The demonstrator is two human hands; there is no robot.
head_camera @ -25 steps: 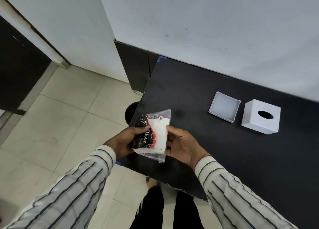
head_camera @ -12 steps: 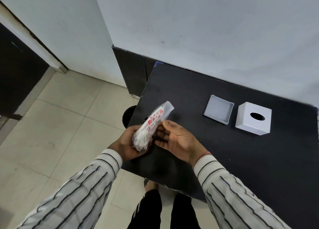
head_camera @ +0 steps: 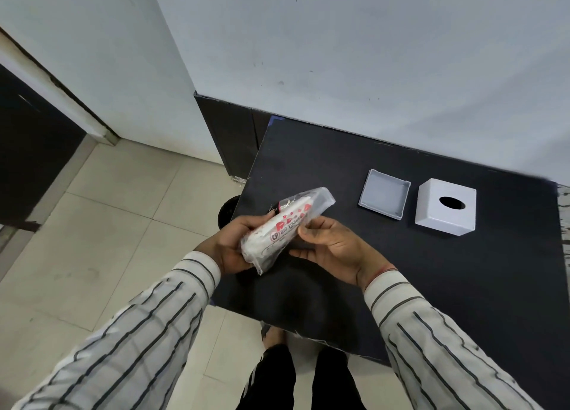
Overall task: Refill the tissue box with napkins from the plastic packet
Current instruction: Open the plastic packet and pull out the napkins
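Observation:
A clear plastic packet of white napkins (head_camera: 283, 227) with red print is held above the near left corner of the black table (head_camera: 431, 286). My left hand (head_camera: 231, 246) grips its lower end from the left. My right hand (head_camera: 333, 246) touches the packet's right side with thumb and fingertips, palm up and fingers spread. The white tissue box cover (head_camera: 445, 207) with an oval hole stands at the far right of the table. Its shallow grey base tray (head_camera: 385, 197) lies just left of it, open side up.
A white wall runs behind the table. A dark cabinet (head_camera: 228, 138) stands at the table's far left corner. Beige tiled floor (head_camera: 108, 224) lies to the left. My legs and feet (head_camera: 296, 375) are below the table's near edge.
The packet has been turned over from its black-printed side to its red-printed side and tilted up to the right. My right hand opened along its side.

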